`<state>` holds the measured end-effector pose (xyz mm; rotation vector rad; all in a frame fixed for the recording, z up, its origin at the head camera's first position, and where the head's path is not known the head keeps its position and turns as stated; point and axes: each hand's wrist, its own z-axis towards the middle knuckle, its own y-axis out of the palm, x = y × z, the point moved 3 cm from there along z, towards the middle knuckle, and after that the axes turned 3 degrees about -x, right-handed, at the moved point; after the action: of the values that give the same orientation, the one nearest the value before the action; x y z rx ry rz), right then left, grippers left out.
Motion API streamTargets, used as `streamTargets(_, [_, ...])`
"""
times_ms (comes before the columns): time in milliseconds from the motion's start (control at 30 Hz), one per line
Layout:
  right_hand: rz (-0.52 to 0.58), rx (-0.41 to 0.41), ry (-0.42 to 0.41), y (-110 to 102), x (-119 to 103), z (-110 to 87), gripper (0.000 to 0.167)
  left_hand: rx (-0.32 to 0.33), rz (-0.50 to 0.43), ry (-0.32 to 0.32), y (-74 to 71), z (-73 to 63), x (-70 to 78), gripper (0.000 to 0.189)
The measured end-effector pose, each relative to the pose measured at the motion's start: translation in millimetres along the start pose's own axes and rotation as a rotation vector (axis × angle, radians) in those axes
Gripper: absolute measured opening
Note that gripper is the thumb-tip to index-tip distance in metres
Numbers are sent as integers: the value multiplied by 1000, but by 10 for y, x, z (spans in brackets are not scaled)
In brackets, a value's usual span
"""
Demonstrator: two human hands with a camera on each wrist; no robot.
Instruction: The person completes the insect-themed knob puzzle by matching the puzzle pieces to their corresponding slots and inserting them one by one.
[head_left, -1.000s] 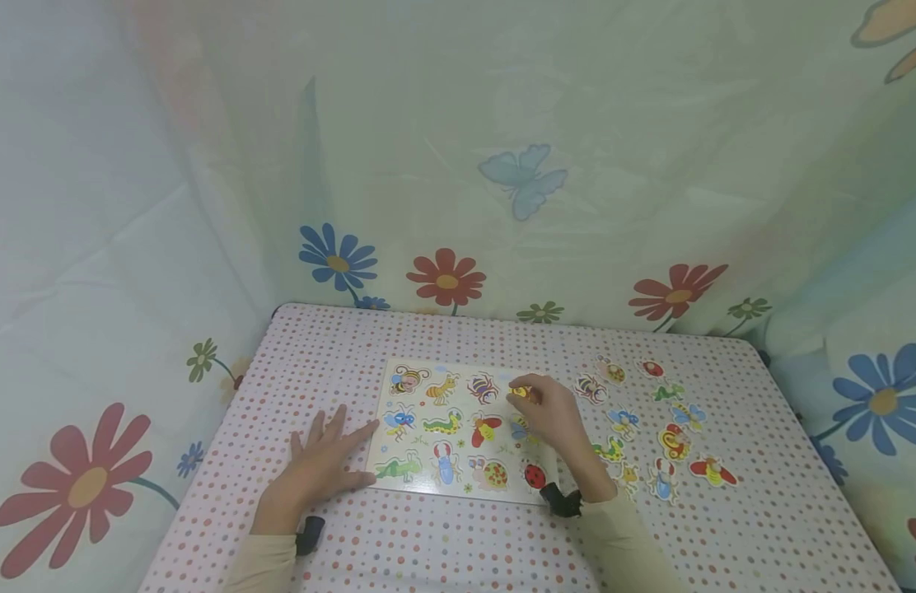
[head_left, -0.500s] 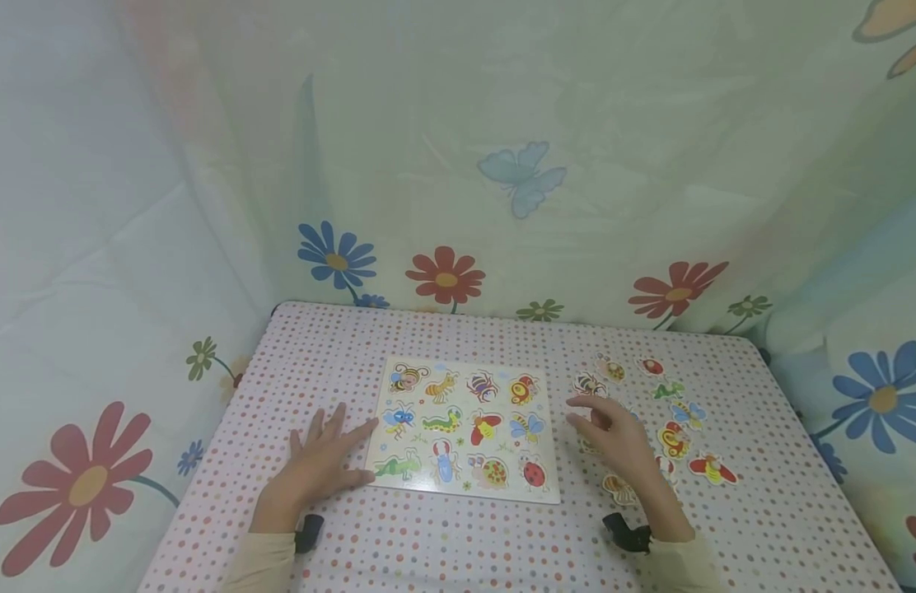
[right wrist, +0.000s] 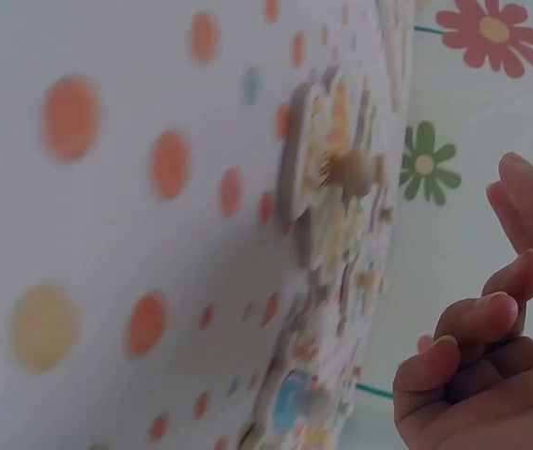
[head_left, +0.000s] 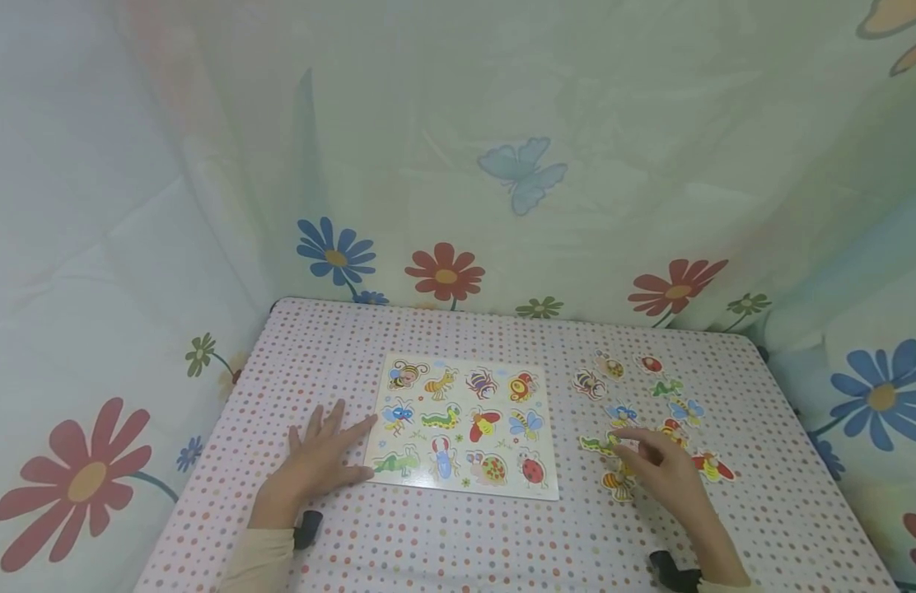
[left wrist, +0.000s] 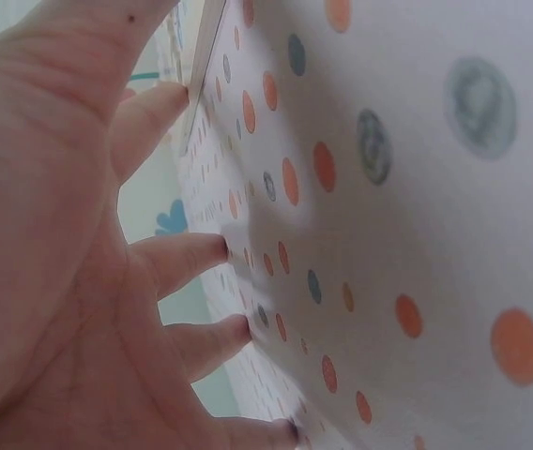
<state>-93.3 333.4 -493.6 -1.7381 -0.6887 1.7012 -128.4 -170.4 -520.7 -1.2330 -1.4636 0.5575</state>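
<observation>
My left hand (head_left: 313, 461) lies with fingers spread. Its thumb and index tips are at the left edge of a pale puzzle board (head_left: 465, 449) printed with insects, while its other fingertips (left wrist: 238, 328) touch the dotted cloth. Over the loose pieces hovers my right hand (head_left: 665, 469), holding nothing, fingers loosely bent. Nearest its fingertips is a green caterpillar piece (head_left: 597, 445), with a striped yellow piece (head_left: 618, 487) just below. In the right wrist view the hand hangs apart from a piece with a wooden knob (right wrist: 353, 174).
More knobbed pieces lie right of the board: a spider (head_left: 589, 384), a ladybird (head_left: 651, 365), a green grasshopper (head_left: 667, 387), a blue-winged insect (head_left: 686, 411) and a red-winged one (head_left: 713, 467). A floral curtain (head_left: 399, 148) hangs behind the dotted table (head_left: 443, 543).
My right hand has left the board's upper right and moved rightward and nearer to me, over the loose pieces. The board's far right pictures are uncovered. My left hand has stayed put.
</observation>
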Motion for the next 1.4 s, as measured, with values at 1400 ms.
streamTargets(1400, [67,-240,-21,48,366,-95,18,4,8,-2,9,-5,0,84])
